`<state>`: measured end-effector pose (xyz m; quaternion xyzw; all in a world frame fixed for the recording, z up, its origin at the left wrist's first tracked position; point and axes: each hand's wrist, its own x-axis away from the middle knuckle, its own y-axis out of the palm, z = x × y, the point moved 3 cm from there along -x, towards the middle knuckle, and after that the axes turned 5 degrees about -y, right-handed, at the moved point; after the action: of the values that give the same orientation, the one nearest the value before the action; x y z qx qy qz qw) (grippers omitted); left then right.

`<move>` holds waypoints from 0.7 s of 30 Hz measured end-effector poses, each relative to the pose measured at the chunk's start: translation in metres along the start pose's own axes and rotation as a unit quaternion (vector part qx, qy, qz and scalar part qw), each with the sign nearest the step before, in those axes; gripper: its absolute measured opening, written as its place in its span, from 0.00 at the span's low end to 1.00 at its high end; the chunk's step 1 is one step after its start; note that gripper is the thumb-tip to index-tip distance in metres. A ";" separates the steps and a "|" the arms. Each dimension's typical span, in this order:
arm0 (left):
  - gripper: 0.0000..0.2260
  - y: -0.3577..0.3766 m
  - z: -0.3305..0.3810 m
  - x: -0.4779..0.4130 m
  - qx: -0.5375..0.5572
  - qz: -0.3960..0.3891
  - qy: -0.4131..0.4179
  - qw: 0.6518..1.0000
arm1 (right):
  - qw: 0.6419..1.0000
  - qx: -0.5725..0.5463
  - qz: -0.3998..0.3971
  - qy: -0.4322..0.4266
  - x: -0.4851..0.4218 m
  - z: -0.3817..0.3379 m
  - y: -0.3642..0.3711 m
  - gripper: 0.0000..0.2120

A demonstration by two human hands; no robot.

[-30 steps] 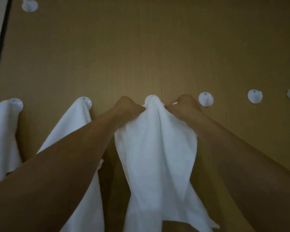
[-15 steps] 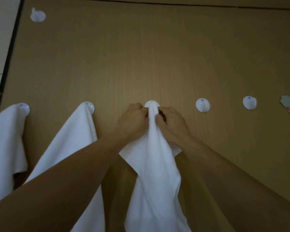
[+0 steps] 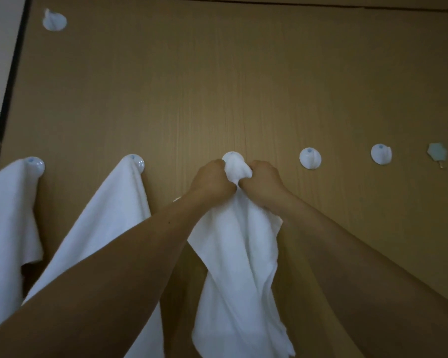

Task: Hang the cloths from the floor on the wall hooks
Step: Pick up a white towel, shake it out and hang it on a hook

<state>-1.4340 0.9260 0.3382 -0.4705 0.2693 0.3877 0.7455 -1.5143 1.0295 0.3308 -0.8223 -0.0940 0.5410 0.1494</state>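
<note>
A white cloth (image 3: 239, 267) hangs down the wooden wall from the middle hook (image 3: 232, 155), whose round white base peeks out above the bunched top of the cloth. My left hand (image 3: 212, 180) and my right hand (image 3: 263, 183) both grip that bunched top, fists pressed close together just under the hook. Two more white cloths hang at the left: one (image 3: 109, 223) from a hook (image 3: 137, 162), another (image 3: 5, 223) from the hook (image 3: 35, 164) at the far left.
Two bare white hooks (image 3: 310, 158) (image 3: 381, 154) sit to the right in the same row, with a small pale green hook (image 3: 437, 151) beyond them. Another white hook (image 3: 54, 21) is high at the upper left. The wood panel's dark left edge meets a pale wall (image 3: 0, 60).
My hands have drawn together from either side of the hook, gathering the spread cloth into a narrow bunch at its top. The cloth now hangs narrower.
</note>
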 end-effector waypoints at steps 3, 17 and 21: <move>0.11 -0.002 -0.012 0.011 0.155 -0.048 -0.034 0.986 | 0.988 -0.131 -0.044 0.062 0.010 0.001 -0.004 0.05; 0.15 0.036 -0.069 0.063 0.316 -0.083 -0.057 0.943 | 0.983 -0.150 -0.080 0.073 0.063 0.036 0.010 0.23; 0.21 0.040 -0.072 0.078 0.311 -0.113 -0.071 0.941 | 0.992 -0.091 -0.013 0.089 0.082 0.041 0.015 0.22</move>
<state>-1.4266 0.8960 0.2290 -0.2142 0.2680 0.2305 0.9106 -1.5189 1.0477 0.2396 -0.8763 -0.1396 0.4525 0.0887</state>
